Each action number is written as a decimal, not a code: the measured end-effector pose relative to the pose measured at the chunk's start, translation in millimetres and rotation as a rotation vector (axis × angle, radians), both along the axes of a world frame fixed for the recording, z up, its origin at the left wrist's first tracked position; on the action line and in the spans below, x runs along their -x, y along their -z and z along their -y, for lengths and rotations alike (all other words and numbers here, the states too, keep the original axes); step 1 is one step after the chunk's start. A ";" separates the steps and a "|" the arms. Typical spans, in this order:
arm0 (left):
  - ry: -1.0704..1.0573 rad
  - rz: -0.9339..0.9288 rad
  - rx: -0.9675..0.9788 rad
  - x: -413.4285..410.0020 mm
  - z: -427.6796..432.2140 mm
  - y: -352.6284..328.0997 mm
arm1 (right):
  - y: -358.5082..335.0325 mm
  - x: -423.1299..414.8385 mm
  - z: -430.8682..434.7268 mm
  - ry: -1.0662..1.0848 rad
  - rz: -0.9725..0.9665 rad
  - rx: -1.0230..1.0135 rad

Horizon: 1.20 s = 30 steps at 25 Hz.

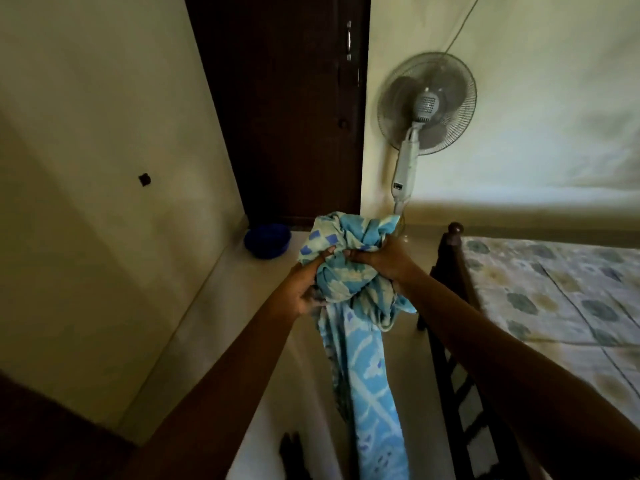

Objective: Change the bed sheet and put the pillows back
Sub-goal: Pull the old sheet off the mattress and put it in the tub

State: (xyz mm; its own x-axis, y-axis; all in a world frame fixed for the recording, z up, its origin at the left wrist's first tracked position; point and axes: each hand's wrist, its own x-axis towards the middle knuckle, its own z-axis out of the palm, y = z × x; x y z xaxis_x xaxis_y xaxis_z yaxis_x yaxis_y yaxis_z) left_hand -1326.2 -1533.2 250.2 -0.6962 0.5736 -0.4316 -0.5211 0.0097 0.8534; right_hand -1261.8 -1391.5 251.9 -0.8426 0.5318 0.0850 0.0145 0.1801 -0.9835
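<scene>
The left hand (306, 294) curls its fingers into the underside of a bunched blue sheet (349, 244). The right hand (379, 259) grips the same bundle from the far side. Both hold it in the air over the floor (242, 299), just beside the bed's dark footboard (454, 237). A long tail of sheet hangs down between the arms. To the right, the mattress (554, 299) wears a flowered cover. A blue basin (267, 240) sits by the wall, its inside too dim to read. A pedestal fan (426, 105) stands beyond.
</scene>
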 end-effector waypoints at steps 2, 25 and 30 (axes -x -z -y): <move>-0.007 0.048 -0.131 62.8 -19.8 10.9 | 9.1 64.7 -16.4 0.007 0.011 0.042; -0.378 -0.364 -0.290 781.6 -214.8 -134.2 | -152.4 786.4 -198.6 -0.233 -0.253 0.243; -0.403 -0.415 -0.374 899.0 -232.1 -157.3 | -176.6 918.3 -224.2 -0.262 -0.298 0.214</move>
State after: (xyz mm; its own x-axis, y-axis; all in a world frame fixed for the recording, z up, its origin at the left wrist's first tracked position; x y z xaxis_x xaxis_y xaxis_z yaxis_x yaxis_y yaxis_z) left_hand -2225.2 -1301.1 407.5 -0.9513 0.2938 0.0935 -0.0516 -0.4507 0.8912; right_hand -2180.1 -1167.3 428.5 -0.9067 0.3359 0.2551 -0.2936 -0.0683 -0.9535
